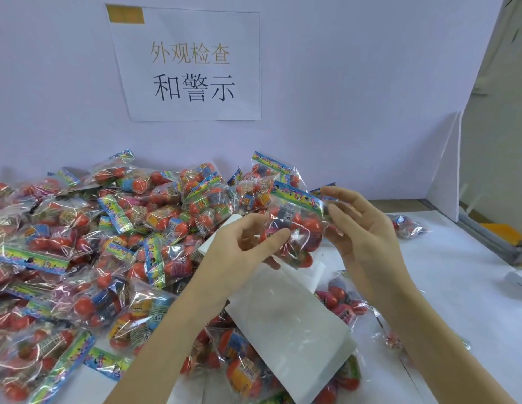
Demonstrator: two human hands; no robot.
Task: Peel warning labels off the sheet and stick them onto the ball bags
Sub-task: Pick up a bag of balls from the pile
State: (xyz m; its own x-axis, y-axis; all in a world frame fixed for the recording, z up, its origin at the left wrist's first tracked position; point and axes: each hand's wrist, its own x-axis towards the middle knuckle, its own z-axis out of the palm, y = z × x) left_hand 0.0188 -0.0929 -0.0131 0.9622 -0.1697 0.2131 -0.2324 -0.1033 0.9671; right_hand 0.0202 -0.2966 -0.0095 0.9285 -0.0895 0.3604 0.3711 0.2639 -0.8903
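I hold one clear ball bag [300, 228], full of red balls and topped by a colourful header strip, in front of me above the table. My left hand [239, 249] pinches its left side between thumb and fingers. Beneath that hand a white label sheet [289, 316] slopes down towards me; its upper corner shows behind my left fingers. I cannot tell whether the left hand also grips the sheet. My right hand [364, 231] is at the bag's right edge with relaxed, nearly straight fingers, the thumb at the plastic.
A large pile of ball bags [108, 243] covers the left and middle of the white table [458, 287]. Single bags lie at the right [408, 225] and under the sheet [341, 301]. A paper sign [192, 65] hangs on the wall. A white board [446, 176] leans at the right.
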